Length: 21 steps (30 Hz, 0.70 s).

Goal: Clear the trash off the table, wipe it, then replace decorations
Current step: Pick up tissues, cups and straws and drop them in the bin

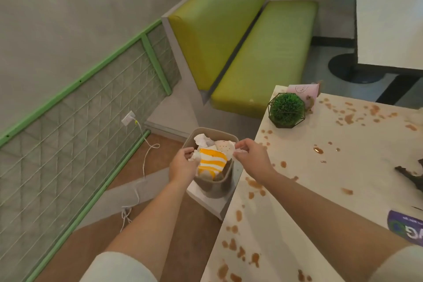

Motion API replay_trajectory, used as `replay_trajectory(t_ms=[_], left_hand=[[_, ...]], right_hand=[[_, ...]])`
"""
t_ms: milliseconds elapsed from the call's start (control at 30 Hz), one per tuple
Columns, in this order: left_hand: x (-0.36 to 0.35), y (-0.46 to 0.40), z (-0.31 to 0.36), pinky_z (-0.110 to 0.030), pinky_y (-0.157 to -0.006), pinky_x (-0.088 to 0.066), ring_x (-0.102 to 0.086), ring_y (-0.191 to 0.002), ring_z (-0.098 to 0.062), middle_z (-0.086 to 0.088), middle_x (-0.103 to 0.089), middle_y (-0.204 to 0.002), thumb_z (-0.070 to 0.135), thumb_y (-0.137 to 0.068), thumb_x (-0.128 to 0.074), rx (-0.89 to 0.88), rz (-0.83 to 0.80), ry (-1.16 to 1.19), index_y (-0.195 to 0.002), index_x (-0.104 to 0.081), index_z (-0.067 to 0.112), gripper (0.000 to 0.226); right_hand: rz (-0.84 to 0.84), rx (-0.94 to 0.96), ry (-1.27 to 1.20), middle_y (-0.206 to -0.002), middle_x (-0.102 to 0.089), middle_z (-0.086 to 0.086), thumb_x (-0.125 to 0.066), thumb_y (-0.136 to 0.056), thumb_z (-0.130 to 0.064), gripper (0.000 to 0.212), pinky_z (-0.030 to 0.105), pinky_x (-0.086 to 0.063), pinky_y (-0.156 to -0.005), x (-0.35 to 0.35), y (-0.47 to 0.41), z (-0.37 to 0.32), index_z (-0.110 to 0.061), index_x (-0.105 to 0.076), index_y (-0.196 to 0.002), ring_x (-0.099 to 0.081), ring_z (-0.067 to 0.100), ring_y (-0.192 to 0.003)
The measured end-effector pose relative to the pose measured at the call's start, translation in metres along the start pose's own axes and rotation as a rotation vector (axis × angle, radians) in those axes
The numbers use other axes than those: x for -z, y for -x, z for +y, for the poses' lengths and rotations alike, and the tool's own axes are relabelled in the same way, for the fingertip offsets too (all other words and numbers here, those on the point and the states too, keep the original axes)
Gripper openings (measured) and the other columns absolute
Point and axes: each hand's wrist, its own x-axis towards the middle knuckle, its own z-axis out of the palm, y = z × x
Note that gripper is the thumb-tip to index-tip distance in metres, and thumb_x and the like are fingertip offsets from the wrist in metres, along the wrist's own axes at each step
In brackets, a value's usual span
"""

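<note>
A small grey bin (211,186) with rounded corners and soft-looking walls is seen on the floor just left of the desk (320,190), resting on a white slab. It is stuffed to the rim with trash: a crumpled white wad (202,139) at the far side, a speckled pale cup or lid (223,146) beside it, and one glossy orange-and-white striped wrapper (211,163) lying near the front, its long axis running roughly left to right.

Two hands are held over the bin. The left hand (184,163) is curled around crumpled white paper (194,156) at the bin's left rim. The right hand (250,154) has its fingers bent, pinching a thin piece of pale trash (237,149) over the right rim. Both forearms are bare, with white sleeves at the near edge.

The desk is smooth and white, spattered with many brown, irregular stains. At its far left corner one round, bristly green plant ball (286,107) is set inside a black wire geometric frame. Just behind it a pink paper packet (304,91) is seen, partly hidden. A purple printed card (407,226) is cut off at the right edge, and a dark, jagged object (409,173) lies farther along that edge; what it is cannot be told.

One padded green bench (263,62) stands at the far side. A white cable (146,158) is plugged into a wall socket on the left.
</note>
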Motion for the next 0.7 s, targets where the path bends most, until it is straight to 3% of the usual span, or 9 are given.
replay_trajectory(t_ms=[67,133,200,267,400,500,600,633,700], left_hand=[[0.003,-0.02,-0.006,-0.014,-0.067,-0.046,-0.055,-0.108,-0.017,0.013,-0.065,-0.098,0.022,-0.086,-0.066,-0.038,0.025,-0.1,-0.104,-0.065,0.033,0.021],[0.003,-0.035,-0.009,-0.005,-0.054,-0.04,-0.05,-0.11,-0.016,0.009,-0.065,-0.102,0.02,-0.089,-0.063,-0.067,-0.004,-0.15,-0.105,-0.066,0.03,0.018],[0.003,-0.053,-0.017,-0.01,-0.067,-0.037,-0.047,-0.112,-0.017,0.009,-0.065,-0.108,0.023,-0.091,-0.061,-0.104,-0.022,-0.241,-0.107,-0.066,0.029,0.018],[0.003,-0.07,-0.022,-0.023,-0.08,-0.038,-0.046,-0.113,-0.018,0.01,-0.066,-0.111,0.025,-0.091,-0.059,-0.128,-0.047,-0.333,-0.11,-0.065,0.03,0.02],[-0.002,-0.088,-0.023,-0.033,-0.091,-0.047,-0.049,-0.118,-0.018,0.009,-0.064,-0.118,0.029,-0.087,-0.061,-0.133,-0.15,-0.443,-0.118,-0.061,0.035,0.031],[-0.001,-0.099,-0.023,-0.035,-0.091,-0.048,-0.052,-0.119,-0.018,0.009,-0.063,-0.123,0.037,-0.087,-0.057,-0.178,-0.197,-0.531,-0.122,-0.06,0.038,0.036],[0.002,-0.105,-0.019,-0.034,-0.087,-0.047,-0.048,-0.119,-0.017,0.008,-0.06,-0.121,0.038,-0.092,-0.054,-0.232,-0.186,-0.582,-0.115,-0.063,0.037,0.025],[0.004,-0.106,-0.016,-0.033,-0.084,-0.047,-0.048,-0.117,-0.016,0.009,-0.059,-0.118,0.039,-0.093,-0.053,-0.239,-0.173,-0.565,-0.11,-0.064,0.037,0.02],[0.004,-0.109,-0.01,-0.033,-0.082,-0.047,-0.051,-0.112,-0.015,0.01,-0.061,-0.111,0.041,-0.093,-0.052,-0.244,-0.172,-0.501,-0.101,-0.064,0.036,0.015]], right_hand=[[0.03,-0.032,-0.013,-0.101,-0.06,-0.006,-0.064,-0.092,-0.016,0.018,0.015,-0.04,-0.06,-0.009,-0.009,0.0,-0.021,-0.059,-0.109,-0.057,0.01,-0.092],[0.064,-0.062,0.001,-0.099,-0.059,-0.007,-0.067,-0.09,-0.016,0.021,0.015,-0.039,-0.06,-0.018,-0.017,0.0,-0.02,-0.056,-0.107,-0.056,0.009,-0.09],[0.071,-0.083,0.017,-0.097,-0.059,-0.007,-0.068,-0.089,-0.016,0.019,0.015,-0.04,-0.06,-0.03,-0.027,-0.002,-0.021,-0.057,-0.104,-0.055,0.006,-0.085],[0.075,-0.091,0.032,-0.096,-0.06,-0.005,-0.067,-0.088,-0.014,0.017,0.014,-0.041,-0.061,-0.046,-0.039,-0.006,-0.022,-0.059,-0.1,-0.055,0.004,-0.082],[0.105,-0.049,0.098,-0.094,-0.055,-0.005,-0.067,-0.085,-0.009,0.014,0.012,-0.038,-0.06,-0.067,-0.06,-0.017,-0.016,-0.062,-0.096,-0.052,0.007,-0.081],[0.134,-0.032,0.124,-0.096,-0.053,-0.002,-0.067,-0.085,-0.009,0.013,0.011,-0.036,-0.058,-0.085,-0.074,-0.021,-0.015,-0.067,-0.096,-0.054,0.011,-0.085],[0.175,-0.046,0.125,-0.104,-0.055,0.0,-0.063,-0.089,-0.012,0.012,0.012,-0.037,-0.056,-0.095,-0.083,-0.022,-0.018,-0.067,-0.098,-0.057,0.013,-0.091],[0.183,-0.05,0.124,-0.107,-0.056,0.0,-0.061,-0.091,-0.012,0.014,0.014,-0.04,-0.059,-0.097,-0.085,-0.021,-0.018,-0.068,-0.101,-0.057,0.013,-0.093],[0.148,-0.053,0.156,-0.114,-0.057,0.001,-0.06,-0.092,-0.012,0.021,0.021,-0.048,-0.079,-0.098,-0.087,-0.018,-0.015,-0.067,-0.111,-0.057,0.016,-0.104]])
